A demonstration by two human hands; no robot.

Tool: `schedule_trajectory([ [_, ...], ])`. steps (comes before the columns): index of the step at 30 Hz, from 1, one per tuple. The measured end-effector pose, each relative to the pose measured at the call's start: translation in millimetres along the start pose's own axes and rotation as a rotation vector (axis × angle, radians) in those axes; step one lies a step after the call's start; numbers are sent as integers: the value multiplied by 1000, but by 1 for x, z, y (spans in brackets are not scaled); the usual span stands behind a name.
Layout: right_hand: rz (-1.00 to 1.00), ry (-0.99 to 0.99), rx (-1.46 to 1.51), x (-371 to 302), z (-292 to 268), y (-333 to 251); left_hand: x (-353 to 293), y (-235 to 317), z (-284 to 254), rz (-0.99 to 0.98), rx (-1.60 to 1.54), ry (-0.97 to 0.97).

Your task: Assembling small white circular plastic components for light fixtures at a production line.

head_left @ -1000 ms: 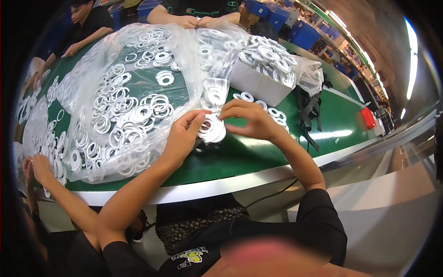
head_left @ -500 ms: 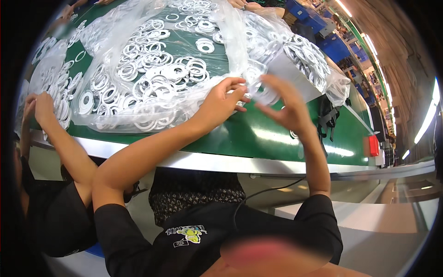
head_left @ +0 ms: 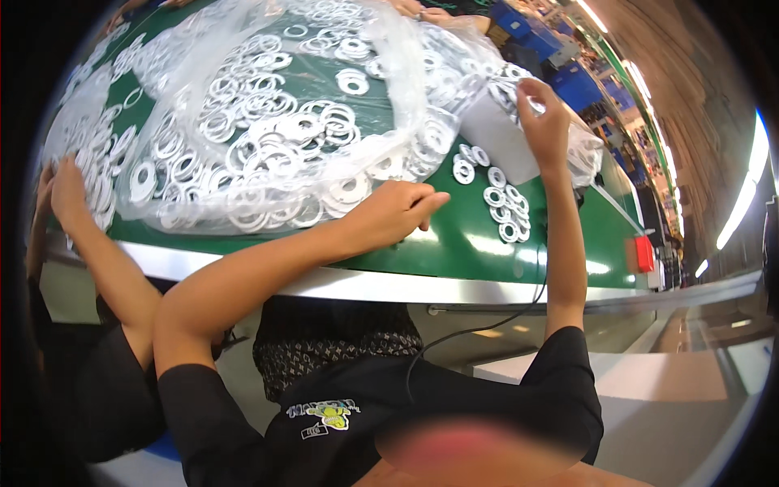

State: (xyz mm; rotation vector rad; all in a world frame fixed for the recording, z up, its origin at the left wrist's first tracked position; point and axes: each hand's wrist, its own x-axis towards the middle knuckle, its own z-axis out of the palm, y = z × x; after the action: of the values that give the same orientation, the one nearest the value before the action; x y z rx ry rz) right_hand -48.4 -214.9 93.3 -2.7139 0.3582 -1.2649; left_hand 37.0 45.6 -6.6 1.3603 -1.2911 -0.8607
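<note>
My left hand [head_left: 396,213] hovers palm down over the green table's near side, fingers curled in and no ring showing in them. It is just in front of a clear plastic bag [head_left: 243,213] full of flat white rings [head_left: 304,130]. My right hand [head_left: 545,126] is raised at the far right, thumb and fingers curved together beside a second heap of rings [head_left: 503,89] by a grey-white sheet or box side [head_left: 495,134]. Whatever its fingertips hold cannot be made out. Between my hands, several smaller loose rings [head_left: 506,207] lie on the table.
At the left, a co-worker's hand [head_left: 69,191] touches another ring heap [head_left: 93,158]. Other people's hands [head_left: 434,15] show at the far edge. A metal rim [head_left: 389,284] borders the table. A black cable [head_left: 487,329] crosses near my right arm. A red box [head_left: 643,254] stands far right.
My right hand has moved up and away from my left hand, to the far heap. My left hand has lowered slightly and curled. Loose rings now show where my right hand was.
</note>
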Motion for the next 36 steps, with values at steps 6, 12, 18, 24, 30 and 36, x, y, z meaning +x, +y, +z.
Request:
schedule_trajectory([
  [6,-414,-340,124,-22,61,-109,-2,-16,9,204,238,104],
  [12,-401,-499,64,7,169,-87,-4,-16,8,293,308,21],
  [18,-201,-727,145,41,219,-51,-4,-10,6,403,371,40],
  [24,-68,-586,422,26,176,-70,-5,-13,8,169,-24,32],
  [30,-60,-761,781,-9,31,-112,10,-8,-17,-348,-1216,-130],
  [36,14,-832,741,-68,-17,-112,0,5,-16,-309,-1112,-267],
])
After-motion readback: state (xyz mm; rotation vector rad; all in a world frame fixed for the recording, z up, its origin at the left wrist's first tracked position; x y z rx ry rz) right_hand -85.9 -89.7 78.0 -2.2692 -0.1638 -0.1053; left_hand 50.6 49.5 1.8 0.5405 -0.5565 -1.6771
